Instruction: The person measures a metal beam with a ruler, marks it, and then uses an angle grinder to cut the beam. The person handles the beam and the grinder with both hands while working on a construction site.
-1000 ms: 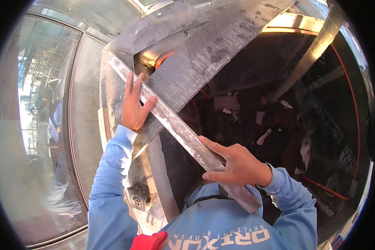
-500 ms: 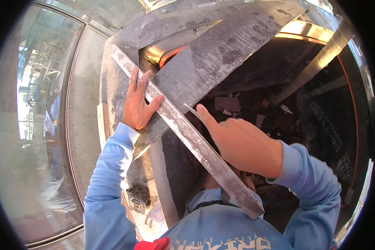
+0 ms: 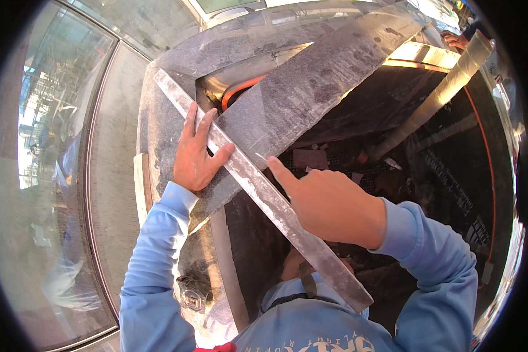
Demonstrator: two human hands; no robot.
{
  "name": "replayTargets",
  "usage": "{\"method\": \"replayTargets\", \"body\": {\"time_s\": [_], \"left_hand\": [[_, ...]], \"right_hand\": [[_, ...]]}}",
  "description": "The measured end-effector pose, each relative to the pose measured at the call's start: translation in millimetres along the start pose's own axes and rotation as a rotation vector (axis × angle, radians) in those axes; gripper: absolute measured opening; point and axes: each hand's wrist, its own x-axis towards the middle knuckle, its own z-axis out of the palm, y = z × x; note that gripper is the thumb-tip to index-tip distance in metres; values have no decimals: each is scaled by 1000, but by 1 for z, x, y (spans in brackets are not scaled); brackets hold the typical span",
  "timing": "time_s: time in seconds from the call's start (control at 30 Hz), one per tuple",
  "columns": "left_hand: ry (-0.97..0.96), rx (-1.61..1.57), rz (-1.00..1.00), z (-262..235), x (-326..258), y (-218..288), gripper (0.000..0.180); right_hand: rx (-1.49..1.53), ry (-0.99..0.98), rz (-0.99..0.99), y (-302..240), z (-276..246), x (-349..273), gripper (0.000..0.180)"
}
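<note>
A long grey metal straightedge (image 3: 287,214) lies slantwise across a dark grey stone slab (image 3: 311,88). My left hand (image 3: 195,155) rests flat on the straightedge's upper part and on the slab, fingers spread, thumb on the right side of the bar. My right hand (image 3: 328,202) hovers at the bar's middle with the index finger stretched along its right edge. A thin pale marking point (image 3: 259,156) sticks out beyond that fingertip and touches the slab beside the bar. The bar's lower end (image 3: 358,299) hangs free above my chest.
An orange hose (image 3: 240,91) curves under the slab's upper edge. A pale metal bar (image 3: 440,97) slants over a dark pit strewn with paper scraps (image 3: 311,158). Another person's hand (image 3: 454,40) shows at the top right. A glass wall (image 3: 53,176) runs along the left.
My right hand let go of the straightedge's lower end, rose and moved up the bar; its index finger now points along the edge. My left hand stayed in place.
</note>
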Motion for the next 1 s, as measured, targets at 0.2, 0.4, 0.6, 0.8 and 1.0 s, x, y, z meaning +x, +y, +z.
{"method": "replayTargets", "body": {"time_s": [0.2,0.4,0.6,0.8,1.0], "left_hand": [[-4,10,4,3,-1,-5,84],[1,-15,10,3,1,-4,83],[-4,7,2,1,1,-1,83],[14,2,14,2,-2,-3,81],[5,-3,-1,5,0,-2,79]], "right_hand": [[80,-7,95,0,-6,-18,86],[-61,158,-87,3,11,-3,79],[-41,200,-108,5,18,22,69],[-64,169,-178,7,23,39,65],[-69,-335,-140,18,-13,81,35]]}}
